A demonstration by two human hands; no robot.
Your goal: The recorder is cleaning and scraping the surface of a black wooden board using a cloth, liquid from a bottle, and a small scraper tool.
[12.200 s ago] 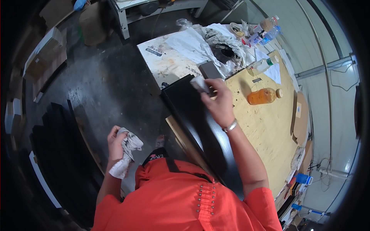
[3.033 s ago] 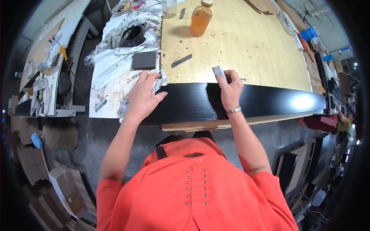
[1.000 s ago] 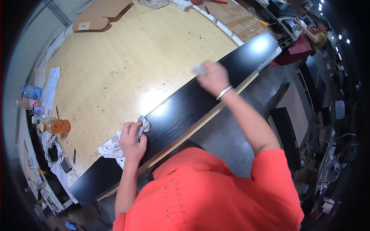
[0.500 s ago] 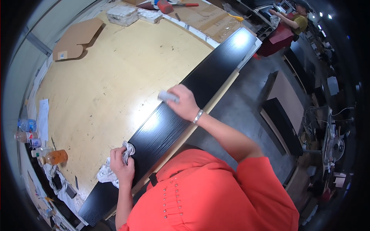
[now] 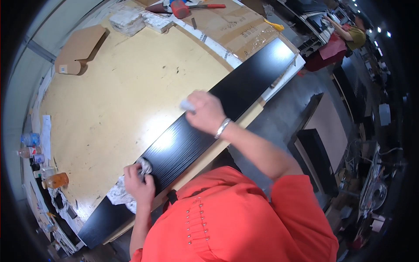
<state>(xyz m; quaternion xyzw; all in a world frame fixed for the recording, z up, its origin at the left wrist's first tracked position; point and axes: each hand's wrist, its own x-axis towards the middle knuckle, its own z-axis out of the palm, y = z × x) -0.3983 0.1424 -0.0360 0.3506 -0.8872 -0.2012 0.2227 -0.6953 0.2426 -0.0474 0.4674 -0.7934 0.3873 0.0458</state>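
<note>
A long black board with a wood-grain surface lies slantwise along the near edge of the worktable, from lower left to upper right. My right hand is closed round a small whitish block at the board's far edge, near its middle; the fingers cover much of the block. Closer to the board's lower left end, my left hand grips a crumpled white rag with dark stains. Part of the rag bunches up between thumb and fingers, and the rest spreads over the board beside the hand.
The worktable carries a brown cardboard piece, stained white blocks and a red mallet. Bottles, one an amber bottle, stand at its left edge. Panels rest on the floor at right; a co-worker stands beyond.
The view has shifted and turned slightly. My right hand now covers more of the whitish block, which sits at the board's far edge. My left hand keeps its grip on the rag.
</note>
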